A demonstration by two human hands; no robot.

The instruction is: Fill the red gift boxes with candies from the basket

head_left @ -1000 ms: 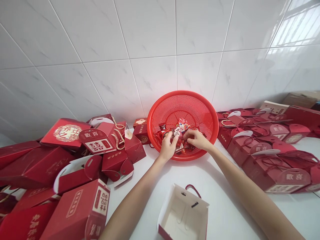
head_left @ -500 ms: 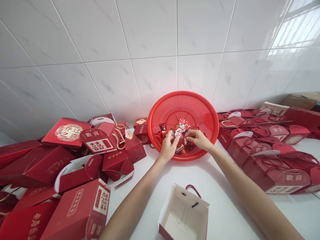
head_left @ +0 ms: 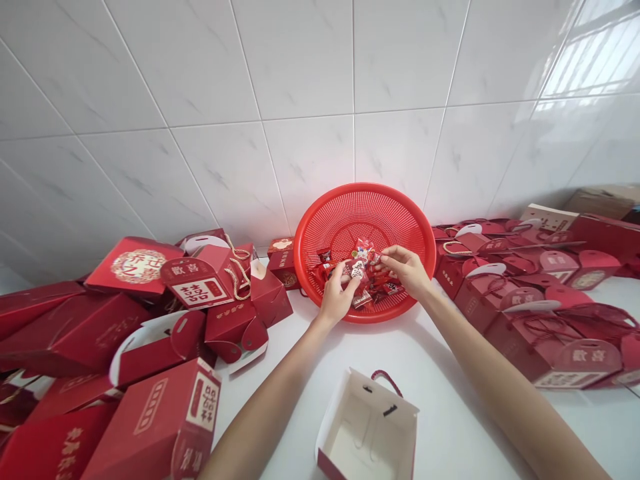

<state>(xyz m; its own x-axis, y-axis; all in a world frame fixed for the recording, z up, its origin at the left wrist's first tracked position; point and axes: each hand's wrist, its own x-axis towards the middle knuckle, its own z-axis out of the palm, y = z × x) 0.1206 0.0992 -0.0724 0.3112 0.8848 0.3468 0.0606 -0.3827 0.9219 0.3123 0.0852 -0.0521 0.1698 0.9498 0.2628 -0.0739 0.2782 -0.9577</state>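
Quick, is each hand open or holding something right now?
Left hand: closed, holding a wrapped packet.
Right hand: curled over the red basket; whether holding anything cannot be told.

At nine o'clock, a red box point(head_left: 214, 256) reads 歡喜 on its flap point(head_left: 185, 269) and bears the double-happiness sign 囍 on its pale label point(head_left: 198, 292). The same sign stands sideways on a lower box point(head_left: 127, 417) at eight o'clock. Lettering on the central packet point(head_left: 359, 271) (tiny, alas) stays illegible.
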